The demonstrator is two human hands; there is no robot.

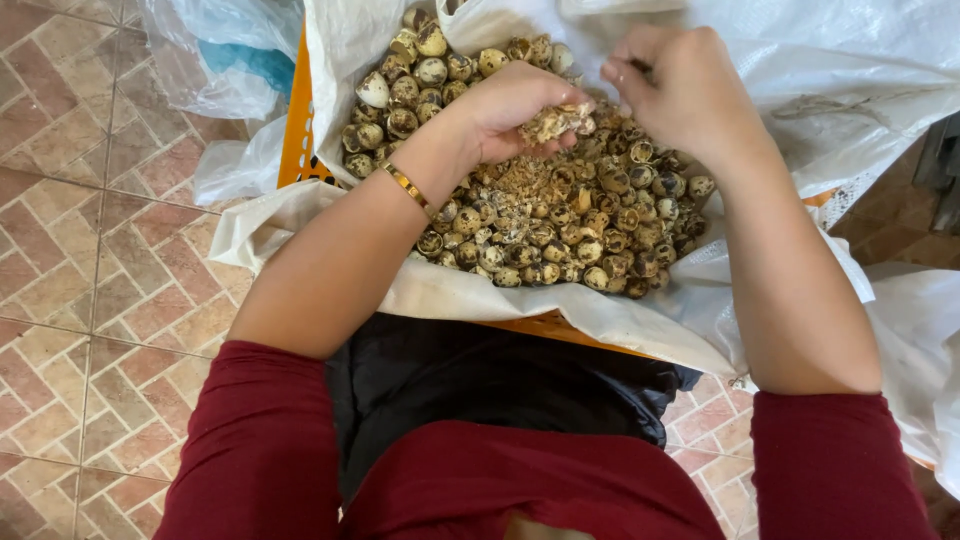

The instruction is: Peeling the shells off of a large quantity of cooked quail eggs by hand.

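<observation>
A: How far along does the work look?

B: Judging by the heap, partway. Crushed shell bits (pixel 520 185) cover the middle of the pile, yet many speckled quail eggshells (pixel 590 225) around them are whole cups, all lying in the white sack (pixel 560 310) that lines the orange crate (pixel 297 130).

A: And the hands?

B: The left hand (pixel 515 110) hovers over the pile, fingers curled half closed around a clump of broken shell (pixel 555 122). The right hand (pixel 680 90) is bunched nearly closed just beside it; whether it pinches anything cannot be told.

A: So plenty remains?

B: It seems so; most shells look uncrushed.
</observation>
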